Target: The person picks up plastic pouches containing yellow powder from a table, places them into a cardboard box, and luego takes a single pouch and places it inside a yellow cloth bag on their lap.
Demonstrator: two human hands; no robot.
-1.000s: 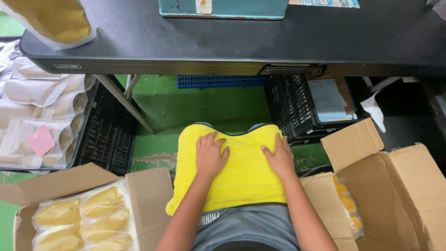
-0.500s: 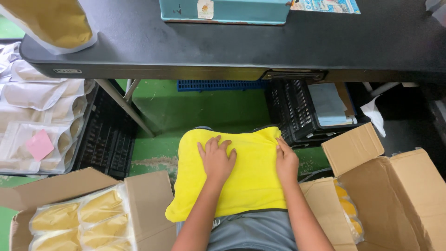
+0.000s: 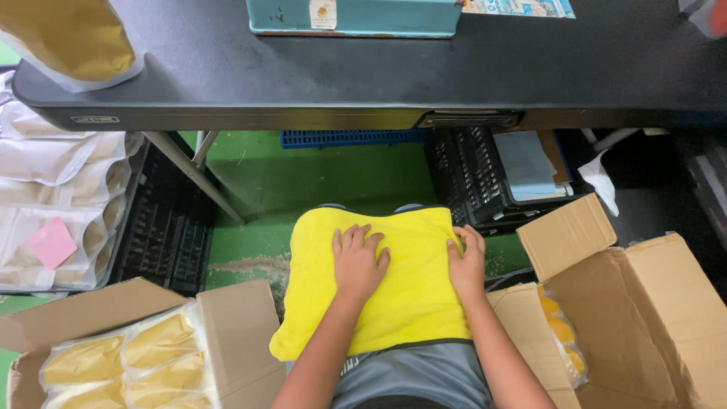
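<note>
Lying under both hands — yellow cloth [image 3: 409,295] on lap; left hand [image 3: 357,261], right hand [image 3: 467,261].

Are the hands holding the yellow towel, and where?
Left hand lies flat on the towel's middle; right hand curls at its right edge. A true grip cannot be told.

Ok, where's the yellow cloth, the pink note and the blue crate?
Yellow cloth [image 3: 409,303], head view, bare middle below the hands.
Pink note [image 3: 52,243], head view, its centre.
Blue crate [image 3: 344,138], head view, front rim.

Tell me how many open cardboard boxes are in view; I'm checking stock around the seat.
2. One cardboard box sits at lower left, holding clear packs of yellow pieces. The other cardboard box sits at lower right, beside the person's right arm. More may lie outside the frame.
</note>
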